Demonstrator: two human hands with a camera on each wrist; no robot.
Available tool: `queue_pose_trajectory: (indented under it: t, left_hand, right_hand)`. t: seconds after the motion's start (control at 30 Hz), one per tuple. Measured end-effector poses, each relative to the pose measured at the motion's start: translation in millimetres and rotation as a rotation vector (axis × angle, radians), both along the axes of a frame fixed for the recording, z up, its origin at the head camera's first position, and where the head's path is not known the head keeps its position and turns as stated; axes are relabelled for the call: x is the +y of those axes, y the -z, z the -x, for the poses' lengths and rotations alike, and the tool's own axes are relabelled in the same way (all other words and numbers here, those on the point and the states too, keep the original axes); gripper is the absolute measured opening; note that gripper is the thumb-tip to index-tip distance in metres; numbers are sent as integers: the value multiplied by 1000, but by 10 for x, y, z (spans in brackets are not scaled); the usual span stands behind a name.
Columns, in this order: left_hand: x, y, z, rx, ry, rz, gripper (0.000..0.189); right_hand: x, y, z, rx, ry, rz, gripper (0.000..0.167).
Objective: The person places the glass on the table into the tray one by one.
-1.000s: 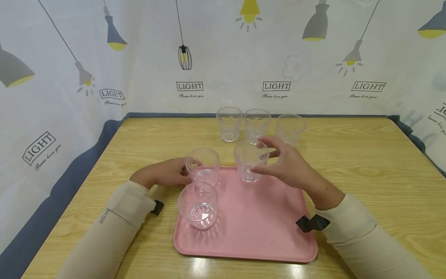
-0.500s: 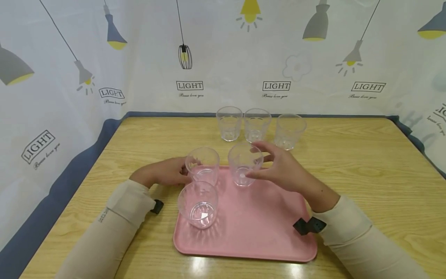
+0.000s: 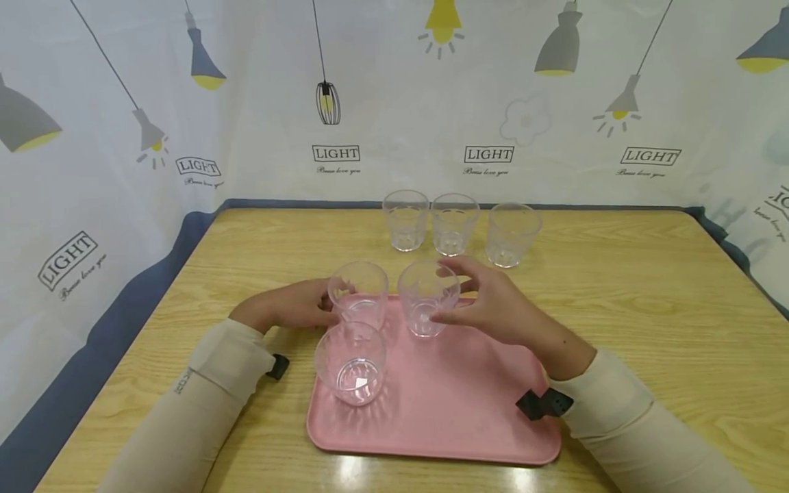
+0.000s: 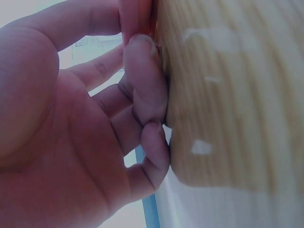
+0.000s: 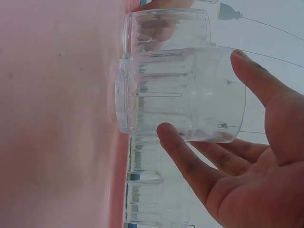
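My right hand (image 3: pixel 499 308) holds a clear plastic cup (image 3: pixel 425 311) near the far edge of the pink tray (image 3: pixel 456 431). In the right wrist view, finger and thumb lie along the sides of this cup (image 5: pixel 180 95), its base right at the tray surface. My left hand (image 3: pixel 296 303) is at the tray's far left corner. Its thumb and curled fingers grip the tray rim (image 4: pixel 135 21) in the left wrist view. Just beside that hand stands a second clear cup (image 3: pixel 357 301), with a third cup (image 3: pixel 351 366) in front of it, both upright on the tray's left side.
Behind the tray, three more clear cups stand in a row on the wooden table (image 3: pixel 647 294): a left one (image 3: pixel 405 222), a middle one (image 3: pixel 455 226) and a right one (image 3: pixel 511 236). A white curtain (image 3: pixel 401 89) printed with lamps hangs behind the table.
The right hand has brought its cup left and nearer, down to the tray surface beside the second cup. The left hand stays at the tray corner.
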State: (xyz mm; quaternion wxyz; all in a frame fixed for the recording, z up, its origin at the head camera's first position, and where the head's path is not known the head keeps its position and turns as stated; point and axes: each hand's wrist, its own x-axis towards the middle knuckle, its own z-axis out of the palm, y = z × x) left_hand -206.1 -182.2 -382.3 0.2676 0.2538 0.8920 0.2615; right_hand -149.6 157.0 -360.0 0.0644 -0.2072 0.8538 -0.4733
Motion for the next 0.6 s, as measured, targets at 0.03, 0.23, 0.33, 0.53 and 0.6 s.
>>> queue_pose_trajectory:
  t: [0.03,0.23,0.33,0.53,0.6]
  left_hand:
    - [1,-2,-3,-2,-1,-2,43]
    - [7,9,-2,-2,-5,-8,42]
    - [2,13,-3,2,0,-7,42]
    - [-5,9,-6,8,9,-11,42]
    - [-7,5,-6,12,10,-10,42]
  right_hand:
    - [-3,2,-1,0,-1,2,83]
    - [-16,26,-1,3,-10,8,83]
    - [-24,40,-2,4,-16,12,84]
    - [-35,39,-13,4,-14,8,85]
    - [-37,34,-15,8,-15,2,85]
